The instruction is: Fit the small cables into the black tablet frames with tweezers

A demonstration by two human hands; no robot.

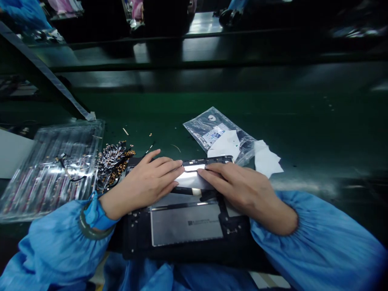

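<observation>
Silver panel (194, 179) between left hand (150, 182) and right hand (247, 188), just beyond grey plate (184, 226); both touch it, cannot tell if either grip closes; probably light, stiff, slick, fragile; best held by edges

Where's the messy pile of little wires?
In the head view, the wires are left of centre, between the clear tray and the left hand.
</observation>
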